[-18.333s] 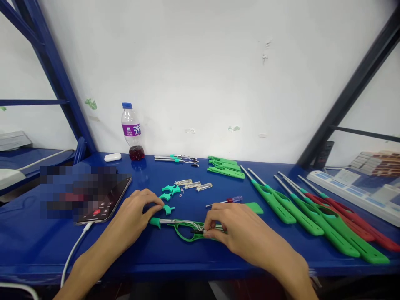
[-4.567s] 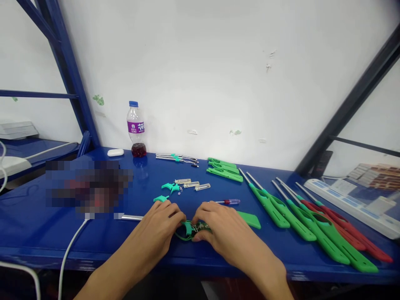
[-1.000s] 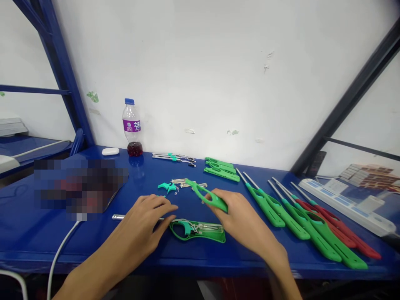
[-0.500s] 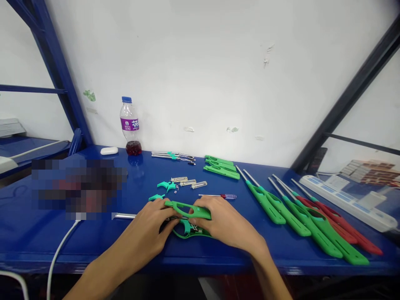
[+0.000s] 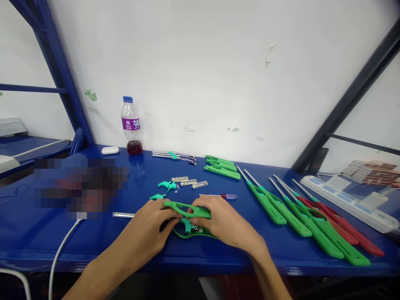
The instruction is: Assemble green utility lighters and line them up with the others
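A green lighter handle half (image 5: 201, 212) is held over an opened gas lighter. Its left end is gripped by my left hand (image 5: 148, 227), its right end by my right hand (image 5: 226, 223). Beneath it sits the other green handle half (image 5: 184, 236), with a teal trigger (image 5: 186, 226) and small metal parts inside. The lighter's metal tube (image 5: 123, 215) sticks out to the left beyond my left hand. My fingers hide much of the gap between the two halves. Just beyond my right hand lies a screwdriver (image 5: 229, 196) with a purple and red handle.
Teal triggers (image 5: 168, 186), clear fuel tanks (image 5: 188, 182), metal tubes (image 5: 168, 155) and green handle halves (image 5: 221, 171) lie behind my hands. Assembled green lighters (image 5: 295, 208) and red ones (image 5: 343, 221) lie right, beside a power strip (image 5: 350, 204). A bottle (image 5: 131, 125) stands back left.
My hands and the lighter halves between them stay almost where they were. The whole view has shifted very slightly.
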A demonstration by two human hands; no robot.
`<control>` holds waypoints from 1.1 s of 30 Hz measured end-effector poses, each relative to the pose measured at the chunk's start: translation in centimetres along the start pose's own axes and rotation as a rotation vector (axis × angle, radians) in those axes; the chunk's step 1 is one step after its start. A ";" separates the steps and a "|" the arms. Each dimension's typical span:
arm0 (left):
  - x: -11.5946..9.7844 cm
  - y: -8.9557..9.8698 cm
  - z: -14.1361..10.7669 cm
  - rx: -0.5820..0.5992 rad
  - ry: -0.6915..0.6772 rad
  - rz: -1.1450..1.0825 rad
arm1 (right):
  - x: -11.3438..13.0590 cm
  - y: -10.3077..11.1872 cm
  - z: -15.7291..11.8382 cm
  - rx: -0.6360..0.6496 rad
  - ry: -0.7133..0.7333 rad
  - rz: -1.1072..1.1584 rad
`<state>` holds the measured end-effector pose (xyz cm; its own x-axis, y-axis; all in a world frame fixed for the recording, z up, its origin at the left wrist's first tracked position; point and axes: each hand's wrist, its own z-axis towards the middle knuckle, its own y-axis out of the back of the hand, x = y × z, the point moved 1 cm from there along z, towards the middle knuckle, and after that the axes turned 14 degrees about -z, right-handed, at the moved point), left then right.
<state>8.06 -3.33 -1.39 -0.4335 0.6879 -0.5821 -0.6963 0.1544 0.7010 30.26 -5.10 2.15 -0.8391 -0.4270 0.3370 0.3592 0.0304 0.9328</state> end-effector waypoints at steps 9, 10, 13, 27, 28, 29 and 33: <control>0.1 0.0 0.0 0.016 0.031 0.018 | 0.1 0.1 -0.1 0.009 -0.030 0.003; 0.0 0.0 0.0 0.015 0.026 0.024 | 0.1 0.1 -0.1 0.013 -0.034 0.006; 0.0 0.0 0.1 0.001 -0.009 0.045 | 0.1 0.2 0.0 0.020 -0.045 0.012; -1.1 -0.1 -0.3 0.008 0.045 0.045 | -0.1 0.2 -0.2 0.031 -0.029 0.065; -1.2 0.0 -0.3 0.013 0.059 0.046 | -0.1 0.2 -0.2 0.031 -0.026 0.070; -1.2 0.0 -0.3 0.013 0.073 0.047 | -0.2 0.2 -0.2 0.033 -0.023 0.073; -1.0 0.0 -0.1 0.010 0.143 0.048 | -0.2 0.1 -0.3 0.040 -0.034 0.080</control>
<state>8.41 -4.12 -0.80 -0.5438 0.5871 -0.5997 -0.6673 0.1308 0.7332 30.60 -5.28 2.13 -0.8217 -0.3912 0.4145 0.4098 0.1001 0.9067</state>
